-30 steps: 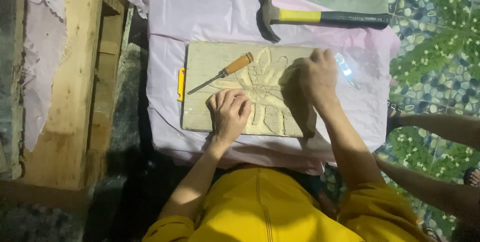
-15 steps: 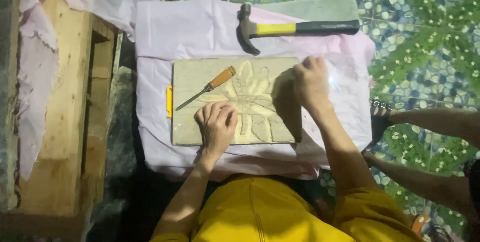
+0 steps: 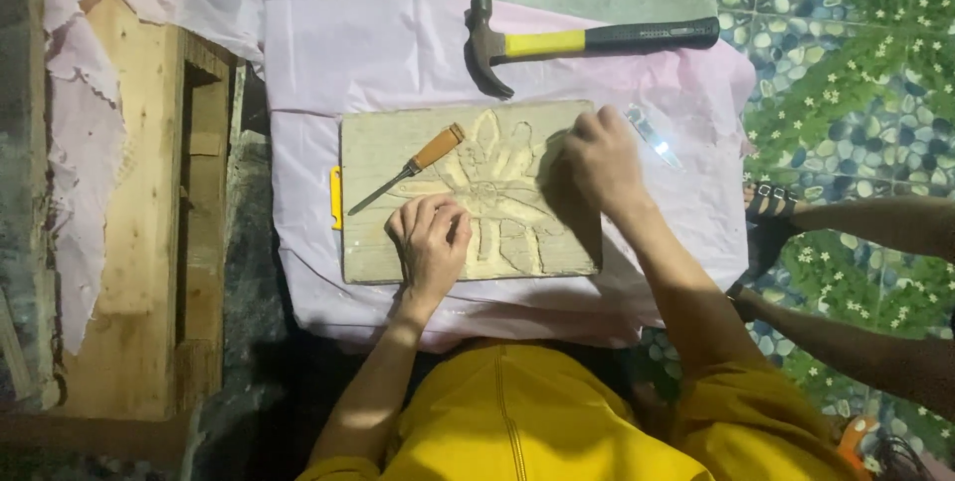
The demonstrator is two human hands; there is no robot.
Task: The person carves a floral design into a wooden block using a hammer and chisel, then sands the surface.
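Note:
A pale wooden board [image 3: 373,242] carved with a flower in relief lies on a pink cloth [image 3: 398,53]. My left hand [image 3: 430,242] rests on the lower middle of the carving, fingers curled under, with nothing visible in it. My right hand [image 3: 597,158] is closed at the board's upper right edge. A shiny blade-like object [image 3: 652,138] sticks out just right of it; whether the hand grips it is unclear. A chisel with an orange wooden handle [image 3: 413,168] lies loose on the board's upper left.
A claw hammer with a yellow and black handle [image 3: 587,38] lies on the cloth above the board. A small yellow object [image 3: 336,197] sits at the board's left edge. A wooden frame [image 3: 139,242] stands at left. A sandalled foot [image 3: 771,204] and bare limbs are at right.
The view has shifted a little. My right hand has edged slightly left over the board's corner. My left hand stays on the carving.

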